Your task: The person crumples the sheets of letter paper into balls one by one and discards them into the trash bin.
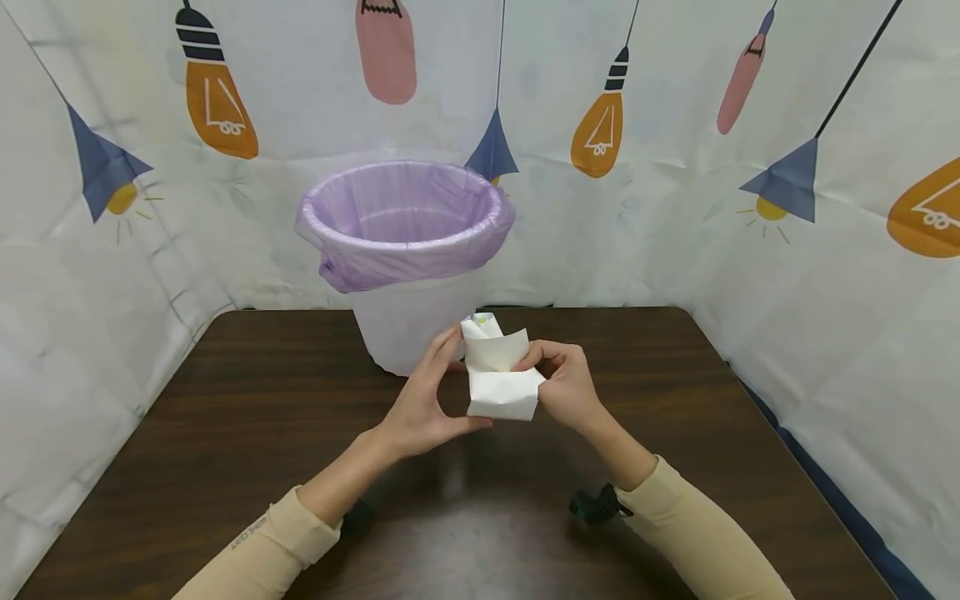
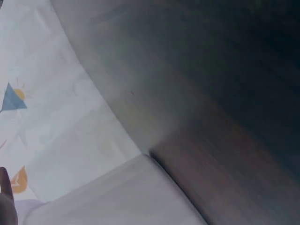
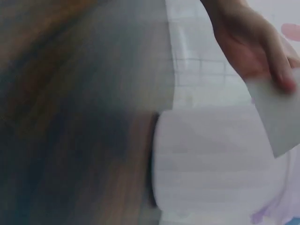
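Note:
A small white paper box with raised flaps is held over the table, in front of the bin. A bit of green and yellow shows at its top. My left hand grips it from the left, thumb under the lower edge and fingers along the upper side. From the right, my right hand pinches the box's side near the flap with bent fingers. The right wrist view has the box blurred at the right edge, with the left hand's thumb across it. Only part of a finger appears in the left wrist view.
Behind the hands stands a white bin lined with a purple bag. It is on the dark wooden table. A printed white curtain surrounds the table's back and sides.

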`<control>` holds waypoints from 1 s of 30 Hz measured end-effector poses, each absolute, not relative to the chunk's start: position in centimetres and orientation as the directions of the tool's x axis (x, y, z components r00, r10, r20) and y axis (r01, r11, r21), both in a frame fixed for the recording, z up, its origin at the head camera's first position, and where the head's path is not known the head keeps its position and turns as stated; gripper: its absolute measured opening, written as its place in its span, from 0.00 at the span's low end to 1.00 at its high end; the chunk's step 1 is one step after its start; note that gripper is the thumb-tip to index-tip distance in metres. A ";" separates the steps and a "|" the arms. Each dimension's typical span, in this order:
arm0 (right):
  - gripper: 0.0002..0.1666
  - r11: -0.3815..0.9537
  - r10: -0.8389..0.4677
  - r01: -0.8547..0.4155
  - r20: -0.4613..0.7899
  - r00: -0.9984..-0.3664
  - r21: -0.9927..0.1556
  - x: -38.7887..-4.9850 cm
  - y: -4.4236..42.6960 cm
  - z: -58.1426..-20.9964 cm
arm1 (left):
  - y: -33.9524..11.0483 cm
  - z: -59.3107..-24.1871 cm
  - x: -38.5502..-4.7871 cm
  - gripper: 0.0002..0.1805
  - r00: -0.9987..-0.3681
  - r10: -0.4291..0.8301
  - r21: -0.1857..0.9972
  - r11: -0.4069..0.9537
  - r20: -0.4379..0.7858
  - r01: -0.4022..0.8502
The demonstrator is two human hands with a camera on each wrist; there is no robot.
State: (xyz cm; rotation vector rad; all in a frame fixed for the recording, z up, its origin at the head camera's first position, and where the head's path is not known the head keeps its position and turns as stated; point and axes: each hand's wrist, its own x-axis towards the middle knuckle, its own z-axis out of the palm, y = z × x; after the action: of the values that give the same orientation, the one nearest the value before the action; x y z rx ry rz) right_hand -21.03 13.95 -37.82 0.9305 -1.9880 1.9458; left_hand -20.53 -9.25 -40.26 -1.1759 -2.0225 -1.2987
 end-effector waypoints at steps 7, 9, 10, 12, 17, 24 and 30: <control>0.10 -0.110 -0.294 -0.565 0.570 -0.767 -0.818 -20.7 13.8 -38.0 | -9.4 -39.8 -20.6 0.63 -0.469 0.371 0.424 0.201 0.801 0.883; 0.10 -0.127 -0.294 -0.569 0.579 -0.761 -0.812 -20.6 13.8 -38.0 | -9.4 -39.7 -20.5 0.63 -0.457 0.366 0.406 0.212 0.810 0.889; 0.09 -0.134 -0.293 -0.570 0.582 -0.758 -0.810 -20.6 13.8 -38.0 | -9.5 -39.6 -20.5 0.64 -0.452 0.363 0.397 0.218 0.815 0.892; 0.09 -0.146 -0.291 -0.573 0.589 -0.754 -0.806 -20.5 13.8 -38.0 | -9.5 -39.5 -20.4 0.64 -0.442 0.355 0.381 0.230 0.824 0.895; 0.10 -0.185 -0.284 -0.589 0.616 -0.735 -0.787 -20.2 13.7 -37.9 | -9.2 -39.3 -20.1 0.62 -0.418 0.337 0.349 0.248 0.844 0.904; 0.10 -0.202 -0.259 -0.603 0.636 -0.727 -0.771 -20.0 13.6 -38.0 | -8.5 -39.0 -20.0 0.58 -0.442 0.308 0.384 0.233 0.842 0.894; 0.11 -0.200 -0.256 -0.629 0.660 -0.706 -0.751 -19.7 13.5 -38.3 | -8.0 -39.1 -19.5 0.59 -0.468 0.304 0.418 0.217 0.830 0.882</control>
State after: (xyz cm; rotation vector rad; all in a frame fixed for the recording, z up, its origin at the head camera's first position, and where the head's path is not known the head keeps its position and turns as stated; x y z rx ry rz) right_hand -19.65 13.53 -38.26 1.0373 -1.7888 1.9886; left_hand -19.47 -7.99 -39.09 -1.0944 -1.8954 -1.2413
